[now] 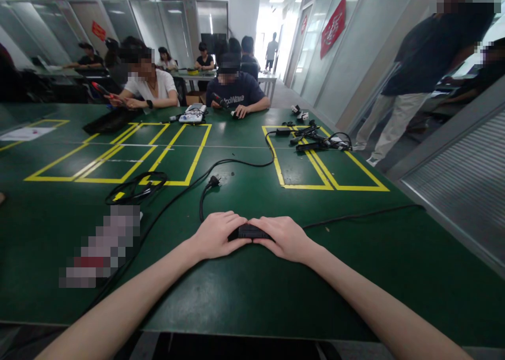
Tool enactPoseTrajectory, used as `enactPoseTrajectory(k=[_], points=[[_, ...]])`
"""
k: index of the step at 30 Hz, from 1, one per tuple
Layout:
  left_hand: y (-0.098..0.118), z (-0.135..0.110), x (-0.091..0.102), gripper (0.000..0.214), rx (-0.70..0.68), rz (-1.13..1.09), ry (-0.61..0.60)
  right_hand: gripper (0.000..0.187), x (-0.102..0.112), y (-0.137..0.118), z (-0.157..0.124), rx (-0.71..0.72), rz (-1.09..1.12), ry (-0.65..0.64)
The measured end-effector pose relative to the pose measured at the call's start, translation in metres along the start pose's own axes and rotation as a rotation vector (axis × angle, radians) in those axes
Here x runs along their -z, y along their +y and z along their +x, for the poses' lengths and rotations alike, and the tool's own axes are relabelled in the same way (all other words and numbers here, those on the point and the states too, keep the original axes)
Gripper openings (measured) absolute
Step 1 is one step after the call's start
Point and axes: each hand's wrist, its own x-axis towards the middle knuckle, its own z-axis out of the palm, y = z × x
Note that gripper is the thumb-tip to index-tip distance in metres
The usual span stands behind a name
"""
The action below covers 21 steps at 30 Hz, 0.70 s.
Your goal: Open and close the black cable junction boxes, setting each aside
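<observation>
A small black power adapter block (248,231) lies on the green table (244,291) near its front edge. My left hand (216,235) covers its left end and my right hand (284,237) its right end, fingers curled over it. A black cable (355,216) runs from the block to the right. Another black cord with a plug (213,181) loops just beyond my hands.
Yellow tape rectangles (173,155) mark the table. A coiled black cable (136,188) lies to the left, a pile of adapters and cables (315,138) at the far right. Two people sit across the table; another stands at the right.
</observation>
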Motion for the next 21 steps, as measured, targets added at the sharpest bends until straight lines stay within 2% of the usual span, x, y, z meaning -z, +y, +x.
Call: enactPoseTrajectory(k=[2,8,14,17,21], points=[[-0.001,0.0,-0.001,0.039,0.015,0.004,0.028,0.034,-0.002,0.0,0.0,-0.006,-0.024,0.016],[0.0,0.0,-0.002,0.036,-0.026,0.009,-0.009,0.031,0.0,0.001,-0.001,-0.035,0.072,-0.013],[0.001,0.001,0.0,0.039,-0.063,0.037,0.057,0.029,-0.001,0.0,-0.004,-0.03,0.004,0.033],[-0.001,0.001,0.0,0.034,-0.1,0.071,0.022,0.032,0.004,-0.002,-0.003,-0.114,0.204,0.028],[-0.001,0.001,-0.001,0.035,-0.157,0.152,-0.01,0.029,0.014,-0.006,-0.003,-0.286,0.652,-0.076]])
